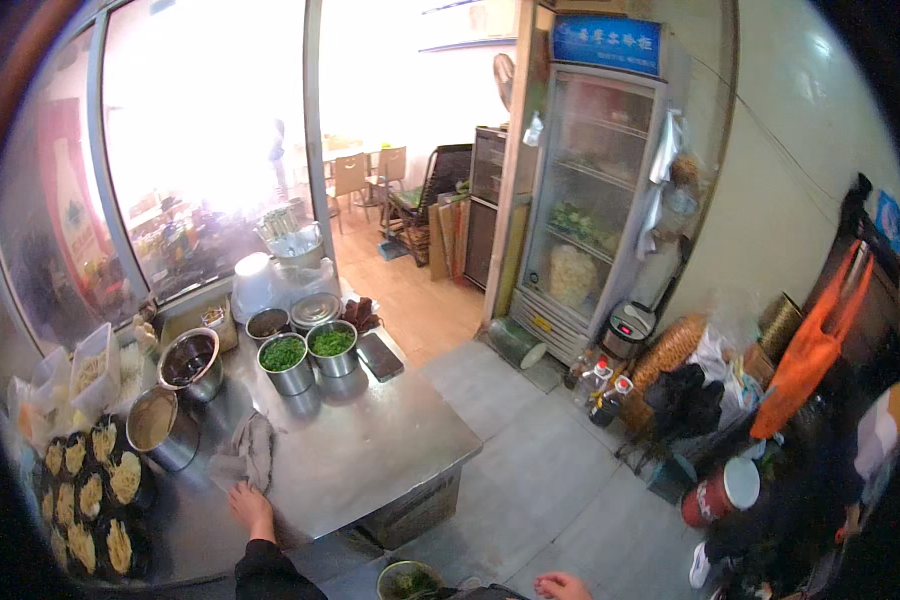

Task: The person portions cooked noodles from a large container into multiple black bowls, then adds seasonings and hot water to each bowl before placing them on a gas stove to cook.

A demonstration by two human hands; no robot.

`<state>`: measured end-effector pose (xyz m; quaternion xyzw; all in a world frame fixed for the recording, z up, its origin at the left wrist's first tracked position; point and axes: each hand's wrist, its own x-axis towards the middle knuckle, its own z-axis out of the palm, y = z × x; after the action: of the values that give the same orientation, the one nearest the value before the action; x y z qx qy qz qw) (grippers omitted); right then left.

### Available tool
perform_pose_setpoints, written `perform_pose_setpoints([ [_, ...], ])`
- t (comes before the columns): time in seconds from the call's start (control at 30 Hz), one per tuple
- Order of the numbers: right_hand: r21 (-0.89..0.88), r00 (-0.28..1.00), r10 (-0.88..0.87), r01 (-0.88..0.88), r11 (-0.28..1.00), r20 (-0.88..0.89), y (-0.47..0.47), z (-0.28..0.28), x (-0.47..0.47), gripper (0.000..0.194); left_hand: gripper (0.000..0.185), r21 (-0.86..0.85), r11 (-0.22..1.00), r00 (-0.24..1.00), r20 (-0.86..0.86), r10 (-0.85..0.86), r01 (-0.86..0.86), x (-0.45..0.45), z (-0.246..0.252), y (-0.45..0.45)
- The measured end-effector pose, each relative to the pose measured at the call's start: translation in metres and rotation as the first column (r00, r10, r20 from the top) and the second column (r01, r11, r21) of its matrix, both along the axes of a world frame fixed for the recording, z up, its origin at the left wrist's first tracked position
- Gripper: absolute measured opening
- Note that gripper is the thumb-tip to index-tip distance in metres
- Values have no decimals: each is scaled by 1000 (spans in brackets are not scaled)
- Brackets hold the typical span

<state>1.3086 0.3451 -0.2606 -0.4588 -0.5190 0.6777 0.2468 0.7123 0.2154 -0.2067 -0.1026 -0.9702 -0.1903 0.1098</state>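
My left hand (251,510) reaches onto the stainless steel table (360,457) and holds the near edge of a crumpled grey cloth (251,450). My right hand (562,585) hangs low at the bottom rim, partly cut off, fingers loosely bent with nothing visible in them. Left of the cloth stands a steel pot (161,431). Black bowls (124,480) with portions of noodles crowd the table's left end. Beyond the cloth are two steel pots of chopped greens, one on the left (283,364) and one on the right (332,349).
A dark pot (191,365) and a lidded pot (316,309) stand farther back. A black phone (379,356) lies near the table's right edge. Below me is a container of greens (409,581). A glass-door fridge (585,187), bottles (611,401) and a red bucket (720,491) line the right.
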Motion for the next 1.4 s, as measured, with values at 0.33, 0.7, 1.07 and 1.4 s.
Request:
perform_pose_setpoints([
  [0.33,91,918,397,-395,914,-1,199,60,-71,29,38,601,773,960,278,38,-205,79,-5,44],
  [0.7,25,553,830,-831,556,-67,395,84,-115,25,46,996,40,939,89,-333,-80,284,143,152],
  [1.07,-147,452,829,-892,428,-330,433,111,-165,30,36,636,761,939,169,-298,127,354,113,298],
  [1.4,-268,423,531,-899,346,-734,421,121,-188,36,48,929,371,640,282,-715,5,415,181,400],
])
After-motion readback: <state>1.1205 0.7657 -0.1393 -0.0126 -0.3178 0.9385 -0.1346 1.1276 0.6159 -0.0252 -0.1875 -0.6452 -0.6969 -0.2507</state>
